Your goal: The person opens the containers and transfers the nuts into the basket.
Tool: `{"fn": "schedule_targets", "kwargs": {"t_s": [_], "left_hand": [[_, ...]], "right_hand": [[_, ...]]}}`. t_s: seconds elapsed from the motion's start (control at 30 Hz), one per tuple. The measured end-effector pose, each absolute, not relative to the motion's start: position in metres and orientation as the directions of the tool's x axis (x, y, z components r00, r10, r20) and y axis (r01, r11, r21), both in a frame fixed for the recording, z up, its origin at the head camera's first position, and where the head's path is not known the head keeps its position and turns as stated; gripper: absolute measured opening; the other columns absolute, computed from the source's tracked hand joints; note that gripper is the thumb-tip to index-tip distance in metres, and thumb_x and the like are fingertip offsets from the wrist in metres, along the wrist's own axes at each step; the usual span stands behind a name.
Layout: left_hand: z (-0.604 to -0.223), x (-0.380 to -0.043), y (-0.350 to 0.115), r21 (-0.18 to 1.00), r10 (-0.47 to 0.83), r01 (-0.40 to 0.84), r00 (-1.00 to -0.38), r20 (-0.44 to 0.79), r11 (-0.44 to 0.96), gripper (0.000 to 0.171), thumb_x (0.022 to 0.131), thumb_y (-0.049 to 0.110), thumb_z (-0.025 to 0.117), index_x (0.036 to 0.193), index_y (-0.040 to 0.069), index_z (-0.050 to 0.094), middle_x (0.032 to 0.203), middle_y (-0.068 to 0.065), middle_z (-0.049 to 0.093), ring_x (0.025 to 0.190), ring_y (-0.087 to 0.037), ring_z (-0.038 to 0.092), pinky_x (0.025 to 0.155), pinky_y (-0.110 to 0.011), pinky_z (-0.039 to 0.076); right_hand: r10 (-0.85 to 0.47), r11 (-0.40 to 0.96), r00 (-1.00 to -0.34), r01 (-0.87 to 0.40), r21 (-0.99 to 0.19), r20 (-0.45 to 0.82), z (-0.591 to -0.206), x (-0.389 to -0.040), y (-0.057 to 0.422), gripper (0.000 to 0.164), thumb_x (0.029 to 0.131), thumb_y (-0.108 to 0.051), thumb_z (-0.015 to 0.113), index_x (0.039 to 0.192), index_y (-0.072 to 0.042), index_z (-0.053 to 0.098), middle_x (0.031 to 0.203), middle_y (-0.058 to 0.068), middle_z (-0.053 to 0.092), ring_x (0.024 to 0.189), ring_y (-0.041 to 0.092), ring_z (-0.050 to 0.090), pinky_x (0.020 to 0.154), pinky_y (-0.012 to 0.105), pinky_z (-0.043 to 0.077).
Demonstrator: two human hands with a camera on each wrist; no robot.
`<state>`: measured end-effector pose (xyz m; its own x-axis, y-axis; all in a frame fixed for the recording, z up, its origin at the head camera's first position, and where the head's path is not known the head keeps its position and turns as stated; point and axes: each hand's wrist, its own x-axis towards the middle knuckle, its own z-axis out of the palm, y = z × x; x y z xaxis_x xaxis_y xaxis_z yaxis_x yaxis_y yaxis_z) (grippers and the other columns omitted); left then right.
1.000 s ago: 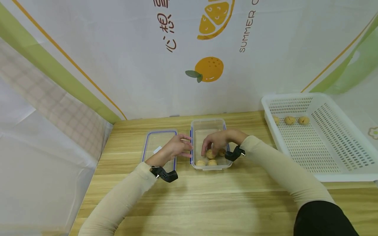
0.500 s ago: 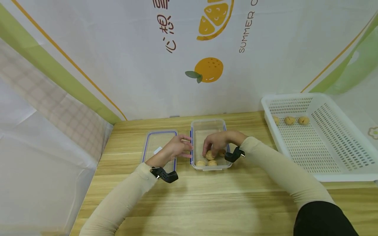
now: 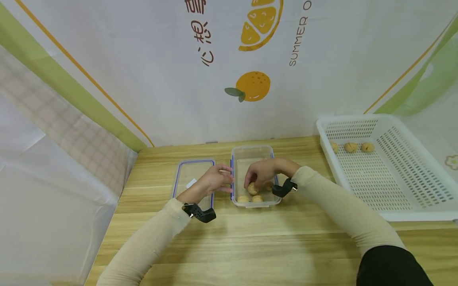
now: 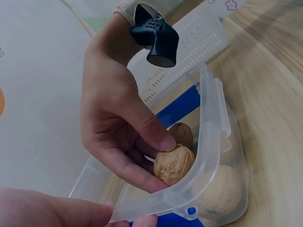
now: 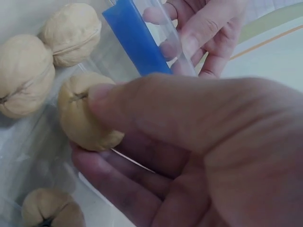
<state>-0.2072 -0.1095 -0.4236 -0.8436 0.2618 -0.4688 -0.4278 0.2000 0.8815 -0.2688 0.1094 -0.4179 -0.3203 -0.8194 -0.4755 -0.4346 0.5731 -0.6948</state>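
Looks like a small table nook screened off with cloth, closer to a makeshift recording booth than to a fitted kitchen; impossible to tell whether inside a home or some other building. Has a wood-grain tabletop [image 3: 257, 246] backed by a white hanging cloth [image 3: 161, 99], printed with a whole orange [image 3: 254, 86], a citrus slice [image 3: 262, 22], Chinese characters [image 3: 202, 39] and the word SUMMER [image 3: 298, 41]. Closes in at the left with pale checked fabric [image 3: 71, 123]. Borrows a kitchen touch from the perforated white basket [image 3: 390, 178], the clear plastic box [image 3: 252, 153] and the walnuts [image 3: 351, 147]. Hints at recording through the black wrist cameras [image 3: 284, 187].
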Motion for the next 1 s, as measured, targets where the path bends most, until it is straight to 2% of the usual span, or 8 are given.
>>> {"fn": "schedule_targets", "kwargs": {"t_s": [0.13, 0.3, 0.5, 0.8, 1.0], "left_hand": [[-0.424, -0.206, -0.109, 0.88, 0.259, -0.433, -0.842, -0.472, 0.197, 0.046, 0.096, -0.011, 0.059, 0.139, -0.006, 0.044, 0.121, -0.023, 0.056, 0.111, -0.036, 0.061, 0.076, -0.036, 0.066], [-0.424, -0.206, -0.109, 0.878, 0.259, -0.436, -0.841, -0.475, 0.196, 0.046, 0.096, -0.011, 0.06, 0.138, -0.006, 0.044, 0.12, -0.022, 0.057, 0.111, -0.037, 0.062, 0.076, -0.036, 0.066], [-0.424, -0.207, -0.11, 0.877, 0.265, -0.44, -0.837, -0.479, 0.194, 0.047, 0.096, -0.01, 0.059, 0.141, -0.005, 0.043, 0.131, -0.027, 0.054, 0.119, -0.041, 0.059, 0.076, -0.035, 0.066], [-0.425, -0.207, -0.109, 0.881, 0.274, -0.435, -0.839, -0.471, 0.186, 0.048, 0.097, -0.01, 0.058, 0.141, -0.005, 0.043, 0.134, -0.03, 0.053, 0.12, -0.044, 0.058, 0.078, -0.036, 0.066], [-0.425, -0.207, -0.109, 0.883, 0.266, -0.424, -0.844, -0.465, 0.201, 0.048, 0.094, -0.008, 0.058, 0.14, -0.005, 0.043, 0.122, -0.025, 0.056, 0.106, -0.035, 0.062, 0.078, -0.036, 0.066]], "right_hand": [[-0.828, 0.56, -0.334, -0.444, -0.699, -0.451, -0.418, -0.267, 0.11, 0.036, 0.089, 0.003, 0.068, 0.125, 0.001, 0.07, 0.114, 0.003, 0.071, 0.093, 0.007, 0.057, 0.089, 0.022, 0.055], [-0.863, 0.493, -0.358, -0.441, -0.749, -0.357, -0.416, -0.268, 0.114, 0.038, 0.089, 0.006, 0.065, 0.127, 0.007, 0.066, 0.124, 0.012, 0.068, 0.105, 0.013, 0.061, 0.095, 0.027, 0.057], [-0.874, 0.434, -0.409, -0.419, -0.797, -0.262, -0.413, -0.271, 0.12, 0.039, 0.093, 0.002, 0.065, 0.131, 0.009, 0.062, 0.131, 0.02, 0.064, 0.117, 0.023, 0.062, 0.102, 0.035, 0.056], [-0.851, 0.403, -0.499, -0.425, -0.81, -0.162, -0.41, -0.272, 0.127, 0.039, 0.095, -0.003, 0.066, 0.134, 0.004, 0.063, 0.136, 0.018, 0.062, 0.125, 0.029, 0.058, 0.11, 0.045, 0.05], [-0.827, 0.38, -0.55, -0.4, -0.834, -0.114, -0.403, -0.27, 0.132, 0.038, 0.096, -0.004, 0.066, 0.134, 0.001, 0.065, 0.138, 0.015, 0.061, 0.124, 0.028, 0.058, 0.109, 0.044, 0.051]]}}
